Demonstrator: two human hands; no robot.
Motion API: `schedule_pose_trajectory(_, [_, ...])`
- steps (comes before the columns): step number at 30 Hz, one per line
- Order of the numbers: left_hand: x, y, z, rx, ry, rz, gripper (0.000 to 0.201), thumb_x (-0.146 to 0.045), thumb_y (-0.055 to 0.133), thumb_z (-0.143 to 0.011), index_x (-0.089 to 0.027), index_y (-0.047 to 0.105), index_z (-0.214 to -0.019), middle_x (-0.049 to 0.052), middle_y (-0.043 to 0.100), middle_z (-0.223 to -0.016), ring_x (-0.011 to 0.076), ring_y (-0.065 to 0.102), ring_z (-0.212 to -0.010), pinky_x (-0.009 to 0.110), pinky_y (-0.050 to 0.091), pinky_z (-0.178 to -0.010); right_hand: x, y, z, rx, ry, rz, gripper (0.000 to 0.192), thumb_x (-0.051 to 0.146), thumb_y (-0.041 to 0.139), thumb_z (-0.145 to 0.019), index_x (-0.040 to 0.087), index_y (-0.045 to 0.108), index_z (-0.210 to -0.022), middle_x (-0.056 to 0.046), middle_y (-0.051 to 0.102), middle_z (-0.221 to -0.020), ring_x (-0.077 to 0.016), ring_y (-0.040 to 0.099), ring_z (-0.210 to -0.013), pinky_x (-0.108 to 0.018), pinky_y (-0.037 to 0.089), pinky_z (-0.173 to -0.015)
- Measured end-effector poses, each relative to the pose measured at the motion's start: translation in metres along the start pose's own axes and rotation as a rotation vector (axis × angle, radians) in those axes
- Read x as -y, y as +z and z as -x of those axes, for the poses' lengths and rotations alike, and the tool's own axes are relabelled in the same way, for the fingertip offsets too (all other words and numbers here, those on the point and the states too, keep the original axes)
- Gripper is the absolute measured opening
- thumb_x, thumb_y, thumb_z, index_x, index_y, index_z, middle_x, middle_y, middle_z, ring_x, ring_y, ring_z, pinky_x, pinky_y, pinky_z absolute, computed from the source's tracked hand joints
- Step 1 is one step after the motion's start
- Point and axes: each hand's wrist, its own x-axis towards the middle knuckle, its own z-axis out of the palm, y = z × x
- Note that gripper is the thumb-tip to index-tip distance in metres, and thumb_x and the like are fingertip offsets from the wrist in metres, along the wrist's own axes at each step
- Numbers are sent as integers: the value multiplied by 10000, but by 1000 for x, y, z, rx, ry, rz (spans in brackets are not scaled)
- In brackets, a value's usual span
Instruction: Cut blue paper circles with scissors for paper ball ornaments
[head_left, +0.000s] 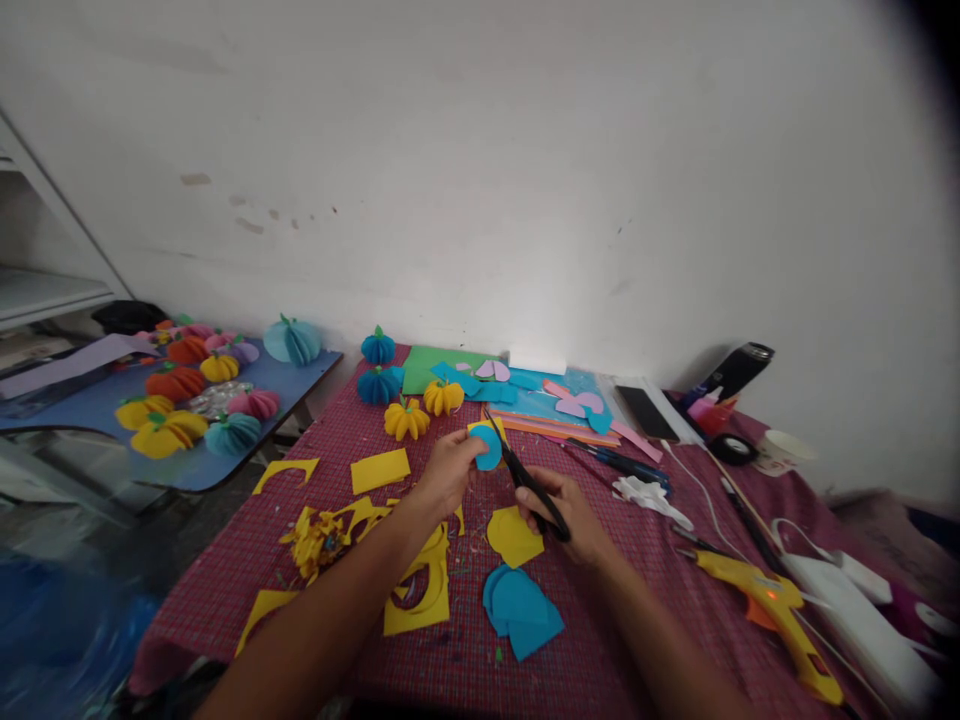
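My left hand pinches a blue paper circle by its left edge. Just behind the circle shows a bit of yellow paper; I cannot tell whether it is held too. Black-handled scissors are gripped in my right hand, their blades pointing up and left at the circle's right edge. Below the right hand lie yellow paper cut-outs and a stack of blue paper cut-outs. Yellow offcuts with round holes are scattered under and beside my left forearm.
Yellow paper pumpkins and blue ones stand at the back left. Coloured sheets, a phone and a box cutter lie behind the hands. A yellow glue gun with cords is at right. More pumpkins fill a blue table.
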Motion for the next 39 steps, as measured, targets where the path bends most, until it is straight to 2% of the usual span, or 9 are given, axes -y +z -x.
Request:
schedule_pose_trajectory(11, [-5, 2, 1, 28, -7, 5, 108, -191, 658, -604, -144, 597, -679, 10, 595, -626, 119, 539, -546, 251, 425, -532, 3, -2, 1, -1, 0, 54, 287, 428, 683, -782, 162, 603, -855, 33, 526, -602, -91, 464, -447, -217, 343, -428])
schedule_pose_trajectory(20, [-8, 4, 1, 39, -10, -5, 66, -150, 617, -593, -145, 565, -633, -14, 551, -568, 97, 492, -492, 230, 369, -479, 3, -2, 0, 12, 3, 71, 320, 427, 673, -793, 148, 607, -936, 45, 507, -603, -79, 445, -444, -203, 336, -420])
schedule_pose_trajectory(30, [-6, -1, 0, 82, -20, -60, 95, -169, 643, -592, -129, 604, -668, -2, 560, -612, 93, 490, -532, 225, 374, -510, 9, -5, 3, 34, 18, 49, 279, 417, 675, -776, 158, 582, -814, 24, 539, -604, -94, 479, -466, -208, 359, -436])
schedule_pose_trajectory(39, [-7, -1, 0, 100, -25, -100, 82, -173, 624, -608, -126, 606, -674, 1, 560, -620, 94, 487, -537, 227, 376, -515, 9, -5, 3, 30, 29, 43, 306, 437, 681, -767, 158, 586, -849, 25, 538, -610, -95, 482, -467, -210, 359, -437])
